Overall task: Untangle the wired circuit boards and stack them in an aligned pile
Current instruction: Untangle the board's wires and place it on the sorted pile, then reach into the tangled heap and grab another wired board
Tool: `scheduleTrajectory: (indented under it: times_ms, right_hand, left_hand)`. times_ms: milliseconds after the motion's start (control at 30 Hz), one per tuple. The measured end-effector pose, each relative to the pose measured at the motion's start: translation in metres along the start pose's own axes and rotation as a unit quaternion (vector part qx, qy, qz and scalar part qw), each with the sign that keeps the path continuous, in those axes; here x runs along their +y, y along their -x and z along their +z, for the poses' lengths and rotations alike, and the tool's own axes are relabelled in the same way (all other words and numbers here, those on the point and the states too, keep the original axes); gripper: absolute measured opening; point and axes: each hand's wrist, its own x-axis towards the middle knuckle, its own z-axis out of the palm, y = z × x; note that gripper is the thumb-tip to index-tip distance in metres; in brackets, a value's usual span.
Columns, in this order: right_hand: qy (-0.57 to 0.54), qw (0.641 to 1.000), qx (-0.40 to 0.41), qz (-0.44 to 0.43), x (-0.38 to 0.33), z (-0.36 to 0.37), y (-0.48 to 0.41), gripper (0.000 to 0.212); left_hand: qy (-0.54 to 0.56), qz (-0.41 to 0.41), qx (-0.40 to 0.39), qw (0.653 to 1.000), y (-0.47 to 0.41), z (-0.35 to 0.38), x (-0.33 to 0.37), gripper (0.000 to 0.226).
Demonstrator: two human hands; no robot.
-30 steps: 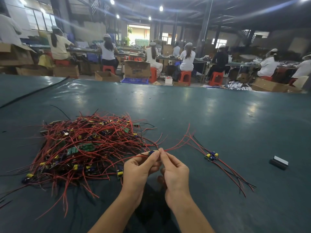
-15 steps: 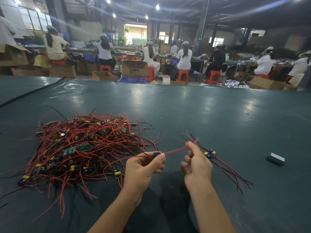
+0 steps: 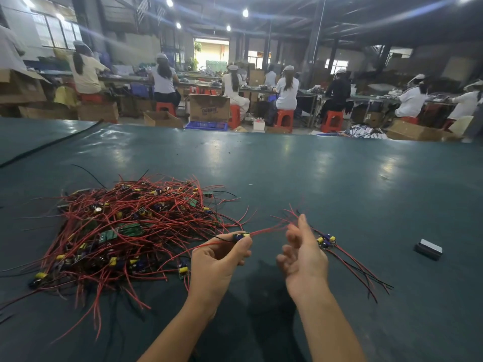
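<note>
One board pinched in left hand, right hand seemingly slack, empty; green table, workers beyond

Landmark: printed cardboard box on the floor beyond the green table.
Left of box: open carton, red stool, windows high up.
Right of box: long workbench, seated workers.
In front of box: blue crate.
Above box: bright doorway, ceiling lamps.
</note>
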Motion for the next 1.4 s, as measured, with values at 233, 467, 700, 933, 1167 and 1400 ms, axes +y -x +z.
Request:
scheduleTrajectory:
  times_ms: [233,467,700,933,1167,1400]
  right_hand:
    - [0.113,0.983,-0.148,-0.010,0.033,0.022,0.038,0.028]
    - [0.007,0.992,-0.127,-0.013,0.020,0.022,0.033,0.027]
    - [-0.063,0.990,-0.123,-0.002,-0.063,0.004,0.003,0.028]
    - [0.240,0.965,-0.082,-0.069,-0.121,-0.018,-0.047,0.016]
    - [0.776,0.579,-0.086,-0.234,-0.103,-0.040,-0.092,0.018]
    - [0.876,0.312,0.010,-0.367,-0.064,-0.059,-0.105,0.024]
  left_hand:
    - [-0.026,0.067,0.010,0.997,-0.001,-0.001,-0.004,0.023]
    - [-0.195,0.157,-0.104,0.963,0.001,-0.001,-0.009,0.064]
    - [-0.318,0.170,-0.153,0.920,-0.002,-0.013,-0.012,0.064]
    - [-0.330,0.157,-0.142,0.920,-0.005,-0.018,-0.017,0.040]
    - [-0.335,0.141,-0.149,0.919,-0.007,-0.020,-0.020,0.033]
    - [-0.336,0.131,-0.156,0.919,-0.007,-0.019,-0.021,0.030]
